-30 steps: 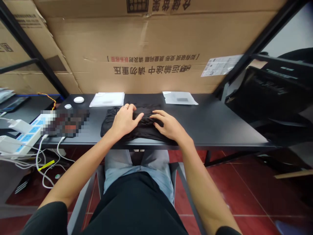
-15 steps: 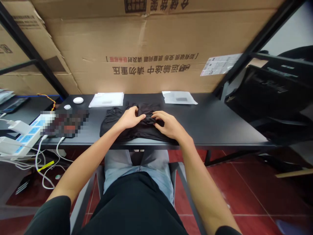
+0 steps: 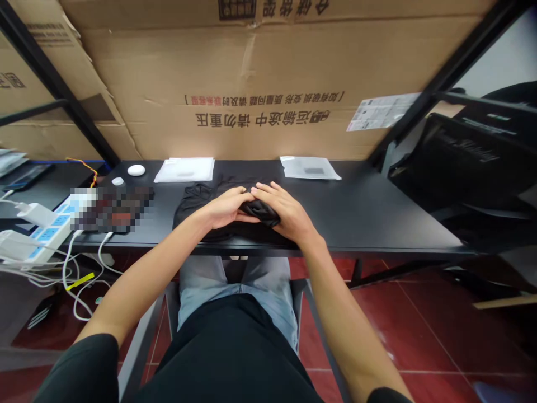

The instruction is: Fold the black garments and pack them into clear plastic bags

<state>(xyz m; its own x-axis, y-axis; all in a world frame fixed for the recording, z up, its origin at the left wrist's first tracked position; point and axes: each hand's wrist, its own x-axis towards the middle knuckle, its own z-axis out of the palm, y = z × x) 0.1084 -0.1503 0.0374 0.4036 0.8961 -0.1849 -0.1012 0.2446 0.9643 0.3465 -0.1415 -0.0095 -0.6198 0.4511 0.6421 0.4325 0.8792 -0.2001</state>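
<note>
Checking the head cam feed from my end: the left hand [image 3: 224,208] and right hand [image 3: 289,215] sit close together on a crumpled black garment [image 3: 197,204], which lies near the near edge of a black tabletop [image 3: 369,226]. The fingers [image 3: 266,191] of both hands are closed and curled in, gripping a bunched fold [image 3: 259,212] of the cloth between them, with the fingertips almost touching above it.

Past the garment on the far side are two flat white packets [image 3: 184,169] [image 3: 309,168], and further left a round white object [image 3: 136,170] and a small white disc [image 3: 118,181]. To the left there's a pixelated patch [image 3: 113,210] and a white power strip [image 3: 39,238] with plugs in it. A big printed cardboard box [image 3: 260,73] stands along the far edge.
</note>
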